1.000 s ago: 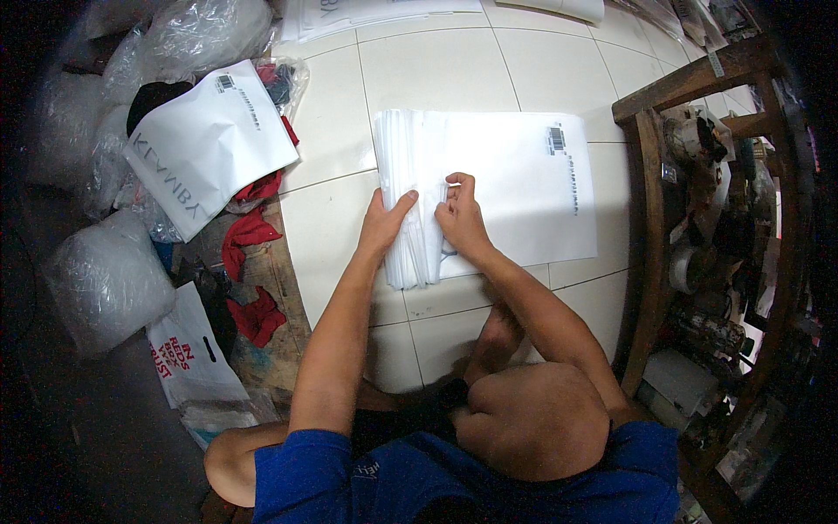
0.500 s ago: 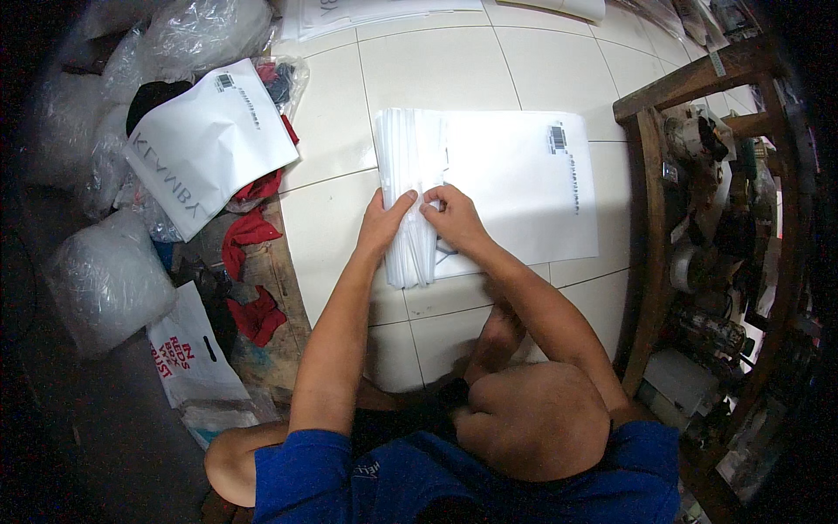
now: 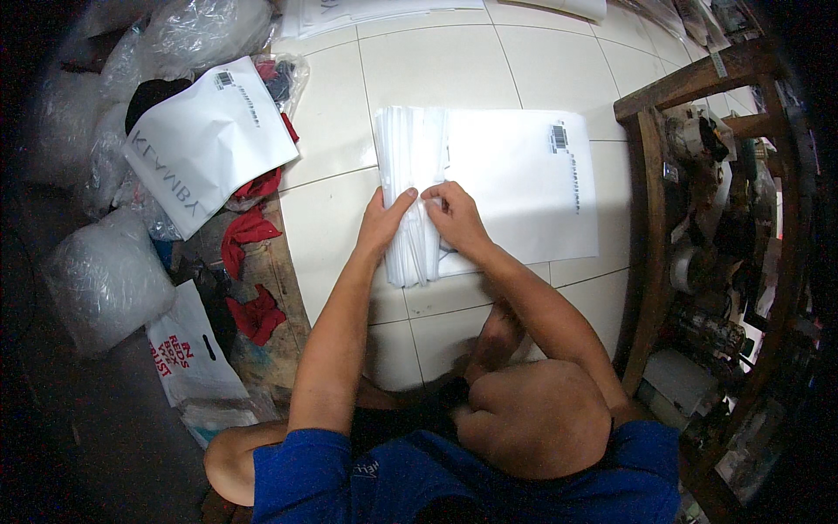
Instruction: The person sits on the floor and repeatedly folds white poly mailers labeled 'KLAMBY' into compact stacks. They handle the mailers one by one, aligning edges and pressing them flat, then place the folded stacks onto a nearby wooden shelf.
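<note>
A stack of white plastic bags (image 3: 524,148) lies on the tiled floor, its right part flat with a small barcode near the far corner. Along the left side the bags' edges are folded up into a thick layered bundle (image 3: 404,157). My left hand (image 3: 381,218) grips the bundle's left side, the thumb lying on top. From the right, my right hand (image 3: 456,218) pinches an edge of a white bag between thumb and forefinger. Its other fingers are curled and partly hidden.
To the left, a white printed bag (image 3: 214,144) lies over clear plastic bundles (image 3: 109,284) and red cloth (image 3: 255,314). A white carrier bag (image 3: 196,349) is below them. On the right stands a wooden rack (image 3: 646,244) holding tools and machine parts. More white sheets (image 3: 384,10) lie at the far edge.
My right hand has shifted very slightly away from me, and the bag edges under its fingertips have moved a little. My left hand stays in place on the bundle.
</note>
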Action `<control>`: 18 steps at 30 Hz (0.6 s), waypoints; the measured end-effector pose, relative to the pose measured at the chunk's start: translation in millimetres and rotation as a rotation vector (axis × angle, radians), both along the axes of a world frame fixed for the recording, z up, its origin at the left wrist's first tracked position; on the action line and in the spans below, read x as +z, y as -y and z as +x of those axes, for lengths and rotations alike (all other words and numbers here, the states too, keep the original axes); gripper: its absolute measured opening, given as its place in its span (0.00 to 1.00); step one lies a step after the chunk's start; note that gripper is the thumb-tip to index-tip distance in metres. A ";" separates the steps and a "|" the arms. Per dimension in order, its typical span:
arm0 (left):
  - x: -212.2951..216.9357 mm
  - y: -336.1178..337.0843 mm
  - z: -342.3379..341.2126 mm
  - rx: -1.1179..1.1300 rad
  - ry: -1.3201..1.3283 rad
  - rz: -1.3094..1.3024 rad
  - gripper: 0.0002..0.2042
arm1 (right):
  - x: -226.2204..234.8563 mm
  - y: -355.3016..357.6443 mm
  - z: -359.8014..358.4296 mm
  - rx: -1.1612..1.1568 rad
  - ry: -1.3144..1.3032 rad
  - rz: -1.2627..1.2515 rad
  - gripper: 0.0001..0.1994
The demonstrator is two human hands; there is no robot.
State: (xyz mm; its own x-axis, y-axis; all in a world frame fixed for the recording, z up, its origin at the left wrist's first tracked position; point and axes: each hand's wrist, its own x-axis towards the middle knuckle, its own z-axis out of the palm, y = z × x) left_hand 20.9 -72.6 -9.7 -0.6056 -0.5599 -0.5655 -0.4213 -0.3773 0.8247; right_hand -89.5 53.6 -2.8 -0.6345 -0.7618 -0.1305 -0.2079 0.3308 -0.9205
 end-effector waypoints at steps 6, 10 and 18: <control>4.4 0.2 -1.8 -0.010 0.012 -0.009 0.31 | -0.7 4.3 -2.3 0.032 0.015 0.033 0.10; 6.6 1.2 -1.6 -0.015 0.050 -0.017 0.31 | -3.9 4.5 -2.2 0.011 -0.006 0.043 0.09; 5.9 1.0 -4.7 -0.020 0.037 0.016 0.33 | -27.2 1.7 5.4 -0.265 -0.107 -0.117 0.16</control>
State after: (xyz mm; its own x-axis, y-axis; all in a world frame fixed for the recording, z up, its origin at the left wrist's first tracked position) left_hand 16.2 -73.5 -3.9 -0.5952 -0.5384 -0.5965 -0.4589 -0.3817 0.8023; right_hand -84.1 51.8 -30.0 -0.8184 -0.5741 0.0264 -0.2264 0.2798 -0.9330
